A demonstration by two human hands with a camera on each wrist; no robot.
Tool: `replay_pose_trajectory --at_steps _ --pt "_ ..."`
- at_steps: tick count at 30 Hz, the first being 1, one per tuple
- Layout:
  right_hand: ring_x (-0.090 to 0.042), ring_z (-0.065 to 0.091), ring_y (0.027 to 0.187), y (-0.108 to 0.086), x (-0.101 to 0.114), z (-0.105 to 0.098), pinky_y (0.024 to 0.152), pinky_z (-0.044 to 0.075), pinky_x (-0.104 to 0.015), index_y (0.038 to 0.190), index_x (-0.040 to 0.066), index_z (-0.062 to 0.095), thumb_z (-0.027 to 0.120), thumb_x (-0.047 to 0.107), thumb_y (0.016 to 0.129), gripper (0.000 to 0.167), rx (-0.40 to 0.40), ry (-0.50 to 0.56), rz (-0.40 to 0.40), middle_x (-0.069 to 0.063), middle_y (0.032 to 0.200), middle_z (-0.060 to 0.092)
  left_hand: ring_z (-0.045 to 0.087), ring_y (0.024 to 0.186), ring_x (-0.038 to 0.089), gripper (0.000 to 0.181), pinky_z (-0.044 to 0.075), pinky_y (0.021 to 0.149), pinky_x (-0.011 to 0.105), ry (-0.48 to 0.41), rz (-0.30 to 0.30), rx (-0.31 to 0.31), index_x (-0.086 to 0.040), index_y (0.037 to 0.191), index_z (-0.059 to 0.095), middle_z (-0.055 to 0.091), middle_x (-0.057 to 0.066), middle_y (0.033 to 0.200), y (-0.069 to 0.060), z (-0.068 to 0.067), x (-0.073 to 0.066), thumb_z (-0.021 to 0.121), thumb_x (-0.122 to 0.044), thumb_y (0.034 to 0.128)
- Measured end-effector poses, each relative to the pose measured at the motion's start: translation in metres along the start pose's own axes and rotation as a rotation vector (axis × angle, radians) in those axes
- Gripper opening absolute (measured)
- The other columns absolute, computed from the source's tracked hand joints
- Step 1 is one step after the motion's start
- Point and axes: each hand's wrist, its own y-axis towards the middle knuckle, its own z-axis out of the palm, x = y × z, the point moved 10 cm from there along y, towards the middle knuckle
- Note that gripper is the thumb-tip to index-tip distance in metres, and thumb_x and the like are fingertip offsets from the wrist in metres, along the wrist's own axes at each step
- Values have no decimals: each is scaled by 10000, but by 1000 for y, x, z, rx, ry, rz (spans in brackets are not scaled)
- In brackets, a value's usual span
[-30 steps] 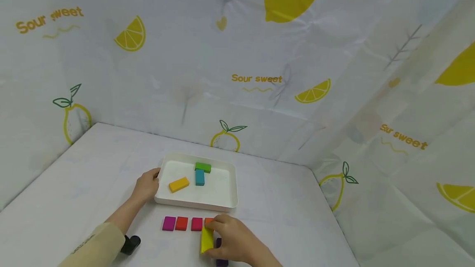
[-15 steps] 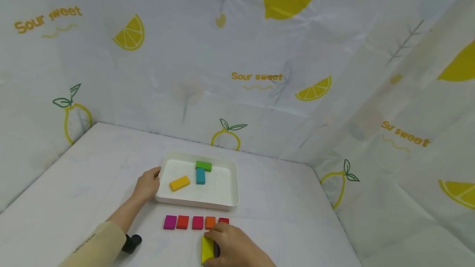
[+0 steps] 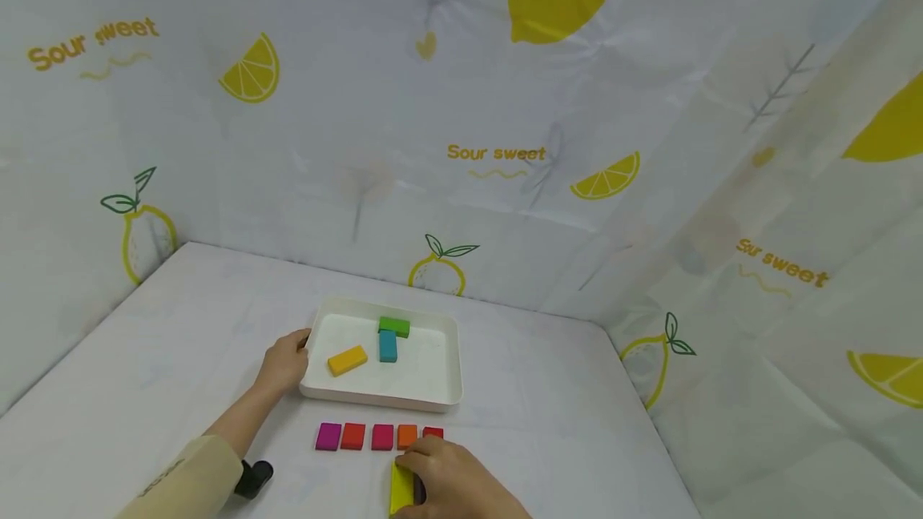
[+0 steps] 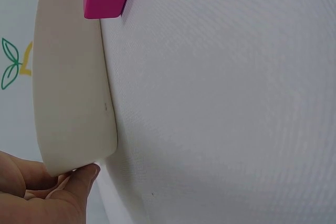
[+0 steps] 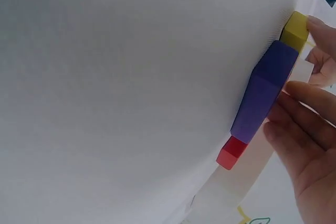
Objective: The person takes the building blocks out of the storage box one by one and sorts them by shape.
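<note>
My left hand [image 3: 284, 360] [image 4: 47, 192] pinches the left side of the white tray [image 3: 378, 401] [image 4: 71, 87] between thumb and fingers. Below the tray, my right hand [image 3: 454, 480] [image 5: 310, 145] grips a yellow block [image 3: 401, 489] [image 5: 295, 29] by its two ends, lengthwise toward me. A dark purple block [image 3: 419, 491] [image 5: 265, 90] lies right beside the yellow one, partly hidden by the right hand in the head view. Just beyond the fingers, a red block [image 3: 433, 432] [image 5: 229, 153] ends a row of small blocks.
Inside the tray lie an orange-yellow block [image 3: 348, 360], a blue block [image 3: 388, 347] and a green block [image 3: 394, 327]. The row also has purple [image 3: 328, 436], red [image 3: 352, 436], magenta [image 3: 383, 436] and orange [image 3: 407, 436] blocks. A black object [image 3: 254, 479] sits by the left sleeve.
My right hand has drawn the yellow block toward me, away from the row, uncovering the orange block and the red one at the right end. The left hand stays on the tray.
</note>
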Motion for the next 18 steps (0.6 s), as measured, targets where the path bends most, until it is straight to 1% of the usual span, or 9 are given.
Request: replay_pose_trajectory --at_steps 2,3,5,8,11,12,14,16,18 --pt "36 571 969 -1 3 -6 884 573 -193 1218 281 688 679 634 819 533 -52 9 -40 156 1147 683 367 1399 517 483 357 1139 603 -3 -1 0 148 1452 333 415 362 1462 0 1 1 318 -7 996" --pt "35 586 973 -1 5 -12 875 572 -179 1197 271 701 669 617 840 499 -99 5 -75 153 1136 693 362 1401 517 483 357 1139 602 -5 0 1 147 1453 332 412 361 1464 0 1 1 317 -7 996" --pt "15 636 969 -2 12 -28 856 573 -157 1133 226 735 683 529 875 401 -237 21 -168 120 1095 731 357 1403 518 484 358 1139 601 -8 2 2 147 1454 332 410 361 1466 -1 2 1 314 -5 995" --pt "-42 704 963 -3 15 -56 843 579 -145 1064 150 763 717 376 887 291 -480 39 -277 54 1043 773 351 1403 521 485 361 1137 603 -12 10 4 147 1454 331 408 363 1466 -2 2 2 307 -4 994" --pt "-89 733 946 4 5 -76 844 593 -175 1053 98 765 740 287 875 261 -661 62 -301 8 1022 786 349 1400 526 486 360 1135 608 -6 14 1 147 1454 331 410 366 1462 -2 1 1 304 -5 994" --pt "-94 736 945 8 1 -80 844 596 -184 1066 92 761 736 291 878 275 -698 41 -288 6 1024 786 347 1401 526 487 359 1136 607 -4 15 0 147 1455 329 409 366 1463 -2 1 1 303 -6 994" --pt "-113 742 942 20 -7 -85 842 605 -211 1067 83 760 732 294 881 283 -733 1 -264 -7 1024 786 353 1398 525 486 358 1138 606 4 16 -7 145 1454 334 415 365 1460 -2 0 0 303 -6 992" --pt "-135 745 950 34 -12 -87 846 613 -247 1074 77 757 719 293 891 286 -724 -42 -223 -16 1028 786 359 1396 525 486 358 1139 605 10 17 -8 146 1452 337 419 364 1457 -2 -1 -1 305 -4 991" --pt "-156 745 976 49 -18 -86 861 614 -274 1089 75 752 698 288 907 286 -682 -76 -169 -23 1044 785 362 1395 524 485 357 1141 605 16 20 -7 146 1451 340 421 362 1457 -2 -1 -1 304 -2 991"
